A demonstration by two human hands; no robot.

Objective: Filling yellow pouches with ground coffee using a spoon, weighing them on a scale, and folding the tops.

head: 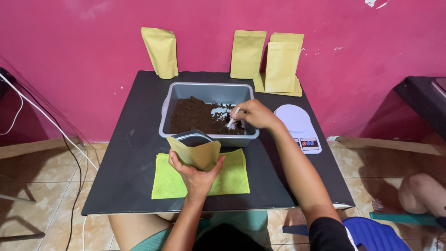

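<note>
While scooping (left hand (197,174)): pouch (195,152).

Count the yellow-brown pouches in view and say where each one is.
5, maybe more hidden. One pouch leans on the wall at back left, one at back centre, one right of it with another behind, and the left hand holds an open one.

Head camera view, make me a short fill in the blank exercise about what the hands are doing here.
1. The left hand holds an open yellow ____.
2. The right hand dips a white scoop into the grey ____.
3. A green cloth lies under the ____ hand.
4. The white scale sits ____ of the tub.

Missing: pouch; tub; left; right
</note>
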